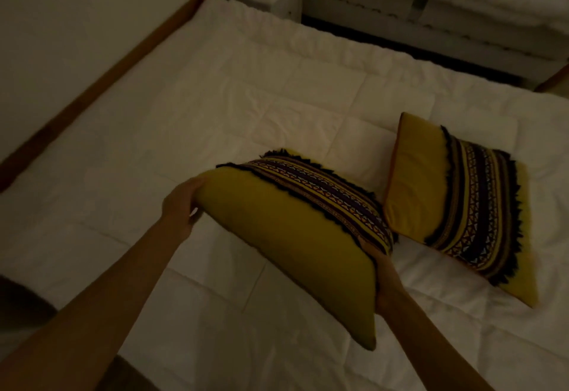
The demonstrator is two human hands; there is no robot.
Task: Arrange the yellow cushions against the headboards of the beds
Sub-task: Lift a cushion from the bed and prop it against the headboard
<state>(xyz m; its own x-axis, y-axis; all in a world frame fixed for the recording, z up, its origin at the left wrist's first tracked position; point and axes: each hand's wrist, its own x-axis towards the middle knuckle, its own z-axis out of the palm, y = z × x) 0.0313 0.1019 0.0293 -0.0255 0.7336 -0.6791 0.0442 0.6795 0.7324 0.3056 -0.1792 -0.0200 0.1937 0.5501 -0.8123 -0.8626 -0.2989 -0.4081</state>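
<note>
Both hands, left hand point(181, 206) and right hand point(385, 280), are gripping one yellow cushion point(292, 236) above the bed point(154, 144); another cushion point(455, 203) is lying at three o'clock, seemingly unplaced in dim light.

left hand point(181, 206): arm extended, fingers clamped | right hand point(386, 283): arm extended, fingers clamped

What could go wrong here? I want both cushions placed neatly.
1. The held cushion, gripped only at its two ends by the left hand and right hand, may sag or slip.
2. Its far corner sits close to the second cushion lying on the white quilt and could nudge it.
</note>
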